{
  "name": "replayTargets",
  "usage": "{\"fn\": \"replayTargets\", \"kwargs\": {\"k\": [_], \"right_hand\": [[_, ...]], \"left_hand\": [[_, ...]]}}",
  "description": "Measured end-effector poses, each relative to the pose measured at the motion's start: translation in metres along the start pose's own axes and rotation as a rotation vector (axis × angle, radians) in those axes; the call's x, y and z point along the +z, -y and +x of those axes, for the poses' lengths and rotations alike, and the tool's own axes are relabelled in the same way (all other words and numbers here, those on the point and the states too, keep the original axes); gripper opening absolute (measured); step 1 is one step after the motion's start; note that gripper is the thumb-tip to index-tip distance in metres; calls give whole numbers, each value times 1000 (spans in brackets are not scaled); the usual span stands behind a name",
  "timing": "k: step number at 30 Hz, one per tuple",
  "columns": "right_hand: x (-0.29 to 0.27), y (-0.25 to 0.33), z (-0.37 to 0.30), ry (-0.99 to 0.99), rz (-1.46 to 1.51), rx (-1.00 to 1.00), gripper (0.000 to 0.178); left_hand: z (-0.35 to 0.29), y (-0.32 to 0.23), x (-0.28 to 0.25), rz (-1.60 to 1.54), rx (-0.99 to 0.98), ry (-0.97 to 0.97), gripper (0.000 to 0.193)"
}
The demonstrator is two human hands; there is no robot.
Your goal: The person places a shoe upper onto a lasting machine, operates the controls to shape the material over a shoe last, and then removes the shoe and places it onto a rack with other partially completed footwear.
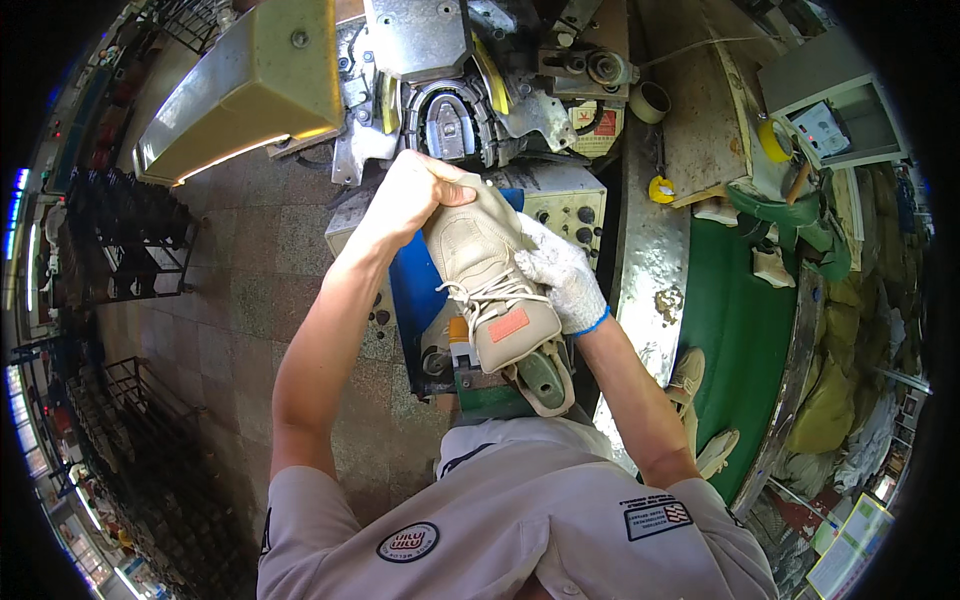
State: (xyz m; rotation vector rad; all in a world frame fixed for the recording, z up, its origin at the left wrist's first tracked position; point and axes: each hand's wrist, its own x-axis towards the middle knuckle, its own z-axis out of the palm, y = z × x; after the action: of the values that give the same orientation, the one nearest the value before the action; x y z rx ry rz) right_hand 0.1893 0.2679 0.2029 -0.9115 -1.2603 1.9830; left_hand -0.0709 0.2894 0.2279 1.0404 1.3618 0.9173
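Observation:
A beige shoe upper (478,250) with loose white laces and an orange patch on its tongue is held before me, toe pointing away. A green last (541,378) shows at its heel end, closest to my body. My bare left hand (425,195) is closed on the toe end, the thumb pressing on top. In a white knitted glove with a blue cuff, my right hand (562,272) grips the shoe's right side; its fingers are partly hidden by the shoe. Just beyond the toe stands the machine's horseshoe-shaped clamp (450,125), with metal plates around it.
A cream machine cover (245,95) juts out at upper left. Control knobs (585,225) sit on the panel right of my glove. Farther right runs a green conveyor belt (735,330) with light shoes (688,378) by its near edge. Dark racks (140,240) stand left on the tiled floor.

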Motion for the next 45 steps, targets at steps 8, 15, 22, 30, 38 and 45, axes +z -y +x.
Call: {"fn": "replayTargets", "kwargs": {"k": [8,15,22,30,38,45], "right_hand": [[1,-8,23,-129,313,-28,53],[9,-7,63,-178,327,-101,53],[34,-7,98,-212,521,-182,52],[41,-37,105,-379,441,-124,47],[33,-52,109,-468,482,-38,38],[34,-47,112,-436,450,7,32]], "left_hand": [[-24,44,-7,-511,-4,-22,36],[-6,40,1,-364,127,-488,18],[-3,39,5,-644,254,-668,45],[-24,80,43,-547,97,-680,41],[-20,105,58,-938,-20,-388,49],[-9,129,59,-907,42,-371,58]]}}
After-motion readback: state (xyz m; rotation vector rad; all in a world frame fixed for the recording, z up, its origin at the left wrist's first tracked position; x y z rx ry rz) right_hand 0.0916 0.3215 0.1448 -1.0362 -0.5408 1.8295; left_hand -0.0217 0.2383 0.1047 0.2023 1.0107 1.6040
